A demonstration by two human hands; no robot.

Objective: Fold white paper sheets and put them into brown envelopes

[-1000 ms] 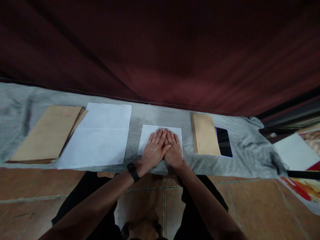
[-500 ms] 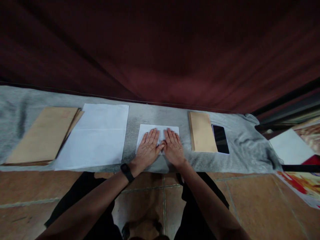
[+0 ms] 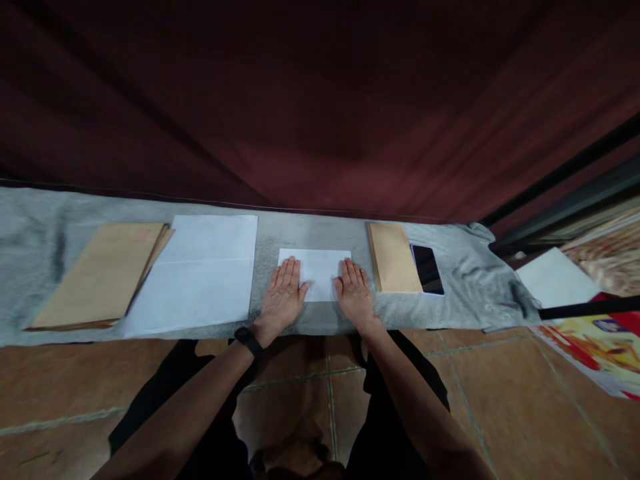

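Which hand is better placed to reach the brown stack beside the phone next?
Likely the right hand, at the edge of the small white paper nearest that brown stack; the left hand is at the opposite edge.

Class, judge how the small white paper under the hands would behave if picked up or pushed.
The small white paper is probably light, since it looks thin and flat. It seems unlikely to roll, given its straight edges. Pushed, it might drag slightly on the fuzzy-looking grey cloth.

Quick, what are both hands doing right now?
Left hand: open, palm down at the left edge of the small white paper.
Right hand: open, palm down at its right edge.
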